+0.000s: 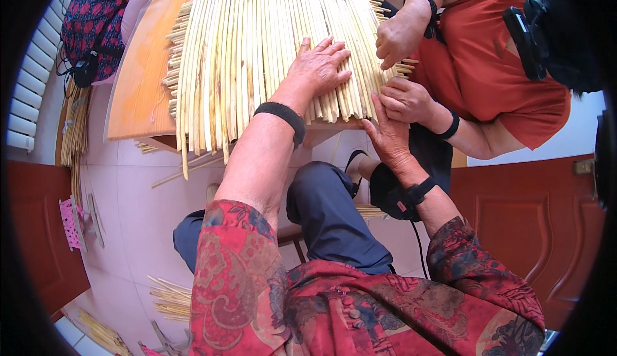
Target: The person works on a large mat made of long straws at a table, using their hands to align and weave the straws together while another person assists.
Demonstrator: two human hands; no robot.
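A wide mat of pale, peeled plant stalks (257, 34) lies side by side over a wooden table, its uneven ends hanging past the near edge. My left hand (318, 70) rests flat on the stalks toward their right side, fingers spread. At the mat's near right corner is my right hand (391, 140), its fingers stretched upward and the thumb apart, against the stalk ends. A co-worker's hand (406, 100) is right beside my right fingertips and partly covers them. The co-worker's other hand (397, 37) is bent in over the mat's right edge.
The orange-brown tabletop (138, 92) shows left of the mat. A co-worker in an orange-red top (475, 47) sits close on the right; another person (96, 21) is at the far left. Stalk bundles (172, 298) lie on the tiled floor. Red-brown door panels (527, 221) stand on both sides.
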